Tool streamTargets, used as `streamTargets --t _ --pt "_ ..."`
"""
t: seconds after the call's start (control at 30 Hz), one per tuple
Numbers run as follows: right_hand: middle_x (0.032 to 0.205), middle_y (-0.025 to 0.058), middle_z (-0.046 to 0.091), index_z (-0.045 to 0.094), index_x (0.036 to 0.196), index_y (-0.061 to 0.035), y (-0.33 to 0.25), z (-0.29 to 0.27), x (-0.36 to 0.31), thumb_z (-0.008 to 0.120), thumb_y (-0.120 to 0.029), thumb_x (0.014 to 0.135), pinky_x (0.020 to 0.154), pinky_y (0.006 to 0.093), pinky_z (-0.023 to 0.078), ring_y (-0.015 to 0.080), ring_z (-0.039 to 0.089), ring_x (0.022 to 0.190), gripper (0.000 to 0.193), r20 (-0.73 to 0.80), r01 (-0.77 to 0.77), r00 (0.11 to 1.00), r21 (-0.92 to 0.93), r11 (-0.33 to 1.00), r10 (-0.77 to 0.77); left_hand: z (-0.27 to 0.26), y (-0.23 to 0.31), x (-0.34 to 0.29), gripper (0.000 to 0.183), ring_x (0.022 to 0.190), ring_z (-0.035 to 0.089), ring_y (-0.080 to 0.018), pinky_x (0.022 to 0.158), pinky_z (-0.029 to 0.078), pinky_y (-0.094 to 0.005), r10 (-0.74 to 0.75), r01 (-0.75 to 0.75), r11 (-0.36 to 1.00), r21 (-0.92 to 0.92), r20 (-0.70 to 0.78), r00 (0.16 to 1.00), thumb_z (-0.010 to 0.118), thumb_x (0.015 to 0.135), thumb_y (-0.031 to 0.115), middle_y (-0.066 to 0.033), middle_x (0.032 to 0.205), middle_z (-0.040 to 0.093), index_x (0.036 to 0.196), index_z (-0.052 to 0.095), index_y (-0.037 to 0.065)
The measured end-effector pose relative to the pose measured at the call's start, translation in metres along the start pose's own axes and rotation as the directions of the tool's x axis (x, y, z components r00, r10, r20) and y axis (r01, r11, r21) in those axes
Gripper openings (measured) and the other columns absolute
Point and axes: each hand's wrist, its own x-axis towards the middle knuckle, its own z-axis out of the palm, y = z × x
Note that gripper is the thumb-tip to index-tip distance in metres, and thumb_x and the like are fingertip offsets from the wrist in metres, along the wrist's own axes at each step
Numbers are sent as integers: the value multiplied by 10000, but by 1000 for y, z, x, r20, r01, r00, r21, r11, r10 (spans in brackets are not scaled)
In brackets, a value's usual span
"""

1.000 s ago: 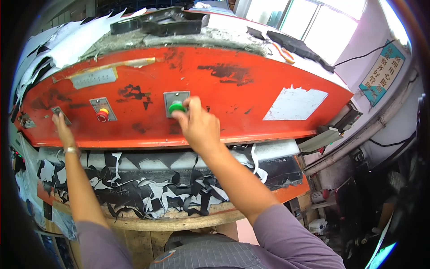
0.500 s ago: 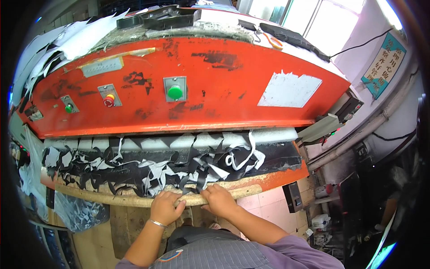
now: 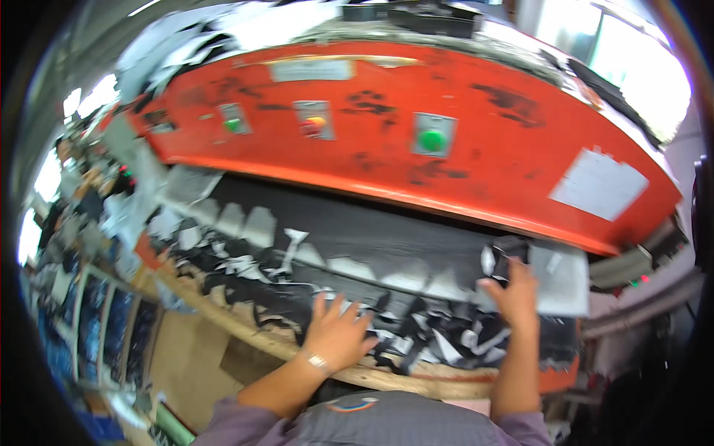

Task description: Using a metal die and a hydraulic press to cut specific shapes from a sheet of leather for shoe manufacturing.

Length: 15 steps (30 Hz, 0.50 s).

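My left hand (image 3: 338, 332) is open, its fingers spread over the black and white scraps (image 3: 439, 343) along the front of the press bed. A metal band circles that wrist. Farther out, at the right end of a black sheet (image 3: 335, 227), my right hand (image 3: 515, 296) reaches forward with thumb and fingers apart. Its fingertips are at a small dark piece with white patches (image 3: 507, 251); blur hides its kind and whether I touch it. Beneath the sheet lies a white board (image 3: 563, 281), bare at its right end and showing between pointed cut-outs along the near edge.
The red press beam (image 3: 372, 111) spans the far side, with a green button (image 3: 431, 140) and a red knob (image 3: 312, 128). A pale padded rail (image 3: 424, 383) edges the bed in front. White sheets (image 3: 260, 28) are piled on top; a rack (image 3: 104, 320) stands at left.
Both hands have left the front rail: the left over the scraps, the right forward to the board's right end. Much more board and black sheet shows under the beam. The view has turned left.
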Motion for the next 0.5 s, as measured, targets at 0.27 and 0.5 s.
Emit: streamTargets --t 0.27,0.5 --pt "1139 266 557 544 1139 30 68 36 42 724 -268 634 978 446 392 408 489 1120 613 -51 -155 986 39 987 157 105 75 169 539 846 635 -213 763 521 -336 115 -174 325 -930 -144 983 621 903 375 -137 1272 567 1325 503 62" --pt "1060 69 575 520 1223 -10 72 9 -26 582 -239 823 856 293 429 171 549 961 465 205 -195 979 920 341 4 122 184 226 736 616 563 -119 494 469 -280 161 142 -67 -988 130 978 489 951 486 -122 1208 514 1497 201 85"
